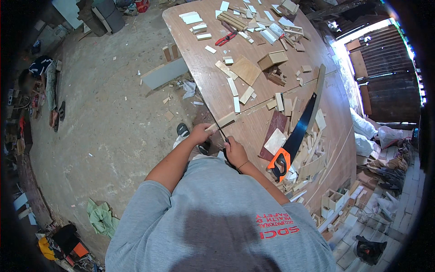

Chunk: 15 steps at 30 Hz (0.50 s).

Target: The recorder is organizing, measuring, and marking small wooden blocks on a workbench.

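Note:
My left hand point(199, 133) grips a pale wooden strip point(226, 119) at the left edge of the wooden table point(204, 68). My right hand point(234, 150) is closed on the dark handle of a thin saw point(220, 130), whose narrow blade lies across the strip beside my left fingers. To the right, a large handsaw point(299, 133) with an orange handle rests among wood offcuts and a reddish-brown board point(271, 131). Small wooden blocks point(235, 90) and a plywood square point(246, 70) lie just beyond my hands.
Red-handled pliers point(225, 39), wooden boxes point(272, 61) and scraps cover the far tabletop. A grey board point(163, 72) leans beside it. Another person point(45, 77) is low on the floor at left. A green cloth point(102, 217) lies lower left. White sacks point(362, 127) and more offcuts stand right.

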Each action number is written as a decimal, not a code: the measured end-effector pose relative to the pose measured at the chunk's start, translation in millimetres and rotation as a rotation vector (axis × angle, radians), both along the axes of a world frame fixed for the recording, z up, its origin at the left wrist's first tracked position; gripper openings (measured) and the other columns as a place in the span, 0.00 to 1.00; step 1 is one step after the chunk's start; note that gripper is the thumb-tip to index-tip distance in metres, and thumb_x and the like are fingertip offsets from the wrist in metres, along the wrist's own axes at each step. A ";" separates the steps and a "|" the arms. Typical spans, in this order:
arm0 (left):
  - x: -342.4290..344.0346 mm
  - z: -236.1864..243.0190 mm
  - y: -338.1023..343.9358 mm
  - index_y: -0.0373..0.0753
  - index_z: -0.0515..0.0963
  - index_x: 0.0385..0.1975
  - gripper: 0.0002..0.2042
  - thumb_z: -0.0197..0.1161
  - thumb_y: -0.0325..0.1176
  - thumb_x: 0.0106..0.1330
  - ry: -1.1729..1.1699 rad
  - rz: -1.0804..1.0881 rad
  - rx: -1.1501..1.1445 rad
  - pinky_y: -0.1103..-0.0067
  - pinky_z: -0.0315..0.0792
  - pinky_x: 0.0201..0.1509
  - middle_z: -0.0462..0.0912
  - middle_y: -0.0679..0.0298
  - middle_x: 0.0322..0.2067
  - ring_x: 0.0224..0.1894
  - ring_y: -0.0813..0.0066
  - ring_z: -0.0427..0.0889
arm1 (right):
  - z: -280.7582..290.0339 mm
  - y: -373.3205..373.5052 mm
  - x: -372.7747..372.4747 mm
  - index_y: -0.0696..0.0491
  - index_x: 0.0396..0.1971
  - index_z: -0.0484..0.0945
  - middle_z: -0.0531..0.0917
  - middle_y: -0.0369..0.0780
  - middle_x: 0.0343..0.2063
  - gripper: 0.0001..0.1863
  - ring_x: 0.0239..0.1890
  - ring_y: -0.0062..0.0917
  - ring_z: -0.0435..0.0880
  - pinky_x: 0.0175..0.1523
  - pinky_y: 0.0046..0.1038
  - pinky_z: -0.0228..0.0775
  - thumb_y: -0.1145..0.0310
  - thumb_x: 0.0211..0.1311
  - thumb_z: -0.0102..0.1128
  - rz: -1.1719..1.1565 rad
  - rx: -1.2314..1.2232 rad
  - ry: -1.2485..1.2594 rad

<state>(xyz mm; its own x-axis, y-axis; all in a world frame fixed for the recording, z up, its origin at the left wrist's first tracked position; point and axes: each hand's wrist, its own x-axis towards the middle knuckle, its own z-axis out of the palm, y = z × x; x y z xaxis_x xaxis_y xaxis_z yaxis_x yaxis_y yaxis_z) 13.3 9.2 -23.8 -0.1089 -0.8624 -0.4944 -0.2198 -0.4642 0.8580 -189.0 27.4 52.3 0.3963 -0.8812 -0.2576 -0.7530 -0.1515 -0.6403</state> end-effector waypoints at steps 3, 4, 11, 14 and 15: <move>0.2 -5.3 0.0 0.37 0.80 0.41 0.14 0.61 0.36 0.58 -0.060 0.002 -0.042 0.76 0.71 0.36 0.82 0.61 0.27 0.29 0.73 0.79 | 0.4 -0.4 1.0 0.57 0.40 0.66 0.78 0.55 0.26 0.11 0.30 0.52 0.78 0.35 0.47 0.68 0.66 0.63 0.48 0.019 0.008 0.017; -0.5 -4.7 -0.3 0.39 0.81 0.40 0.14 0.62 0.37 0.56 -0.068 0.012 -0.031 0.74 0.72 0.38 0.83 0.58 0.28 0.30 0.68 0.81 | 0.3 -0.5 0.8 0.57 0.40 0.66 0.78 0.55 0.26 0.11 0.30 0.52 0.78 0.35 0.47 0.68 0.66 0.63 0.48 0.026 0.003 0.016; -3.2 4.1 -2.6 0.40 0.81 0.38 0.15 0.62 0.41 0.56 -0.140 0.011 -0.033 0.73 0.72 0.38 0.83 0.57 0.26 0.30 0.66 0.82 | -3.6 2.5 -1.2 0.58 0.38 0.66 0.78 0.55 0.25 0.12 0.29 0.51 0.78 0.34 0.48 0.69 0.65 0.63 0.47 -0.009 0.074 0.110; -4.7 -5.3 -2.1 0.40 0.81 0.39 0.15 0.61 0.42 0.56 -0.159 -0.040 -0.011 0.72 0.72 0.39 0.83 0.56 0.27 0.31 0.63 0.82 | -1.0 2.5 1.4 0.58 0.39 0.66 0.79 0.55 0.24 0.12 0.28 0.50 0.79 0.34 0.47 0.70 0.65 0.62 0.47 0.055 0.097 0.177; -5.5 -5.6 -1.4 0.40 0.81 0.39 0.16 0.61 0.43 0.56 -0.162 -0.034 0.000 0.72 0.72 0.39 0.83 0.56 0.28 0.32 0.63 0.82 | 4.0 1.9 4.6 0.57 0.40 0.66 0.79 0.54 0.23 0.12 0.27 0.49 0.79 0.33 0.47 0.69 0.66 0.62 0.48 0.076 0.085 0.226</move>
